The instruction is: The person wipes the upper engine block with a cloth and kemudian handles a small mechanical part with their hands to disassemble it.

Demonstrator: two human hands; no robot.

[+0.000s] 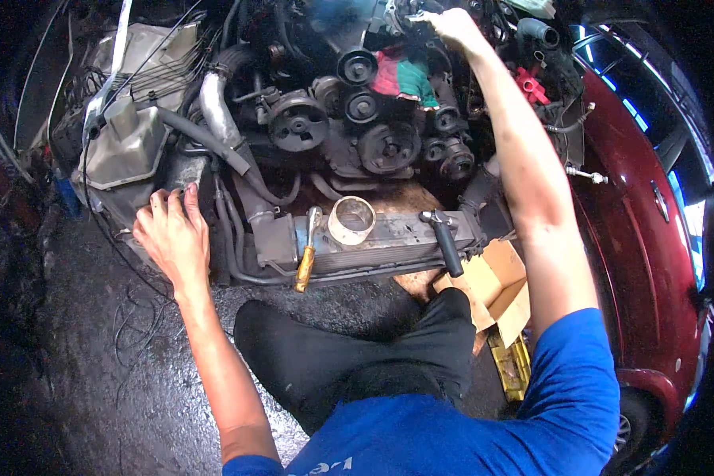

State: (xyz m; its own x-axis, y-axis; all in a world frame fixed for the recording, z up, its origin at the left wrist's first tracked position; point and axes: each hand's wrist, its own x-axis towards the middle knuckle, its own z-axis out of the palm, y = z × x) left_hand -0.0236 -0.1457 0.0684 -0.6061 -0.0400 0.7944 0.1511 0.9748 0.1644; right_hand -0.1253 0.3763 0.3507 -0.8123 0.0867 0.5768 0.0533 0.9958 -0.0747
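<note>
My left hand [173, 236] rests on the dark front edge of the engine bay, below a whitish plastic reservoir [124, 148]. Its fingers are a little bent and apart, with nothing held. Far across the engine, my right hand [458, 33] is closed at the top right of the block. A small pale piece shows at its fingertips, too small to name. Just below it, a red and green cloth [404, 78] lies over the engine front. Several dark pulleys [298, 122] sit under and beside the cloth.
On the radiator-like cooler [389, 252] lie a yellow-handled ratchet [306, 252], a round pale ring [351, 220] and a black-handled tool [446, 244]. An open cardboard box [488, 282] stands by my knee. Hoses run left. A dark red car [631, 238] stands at the right.
</note>
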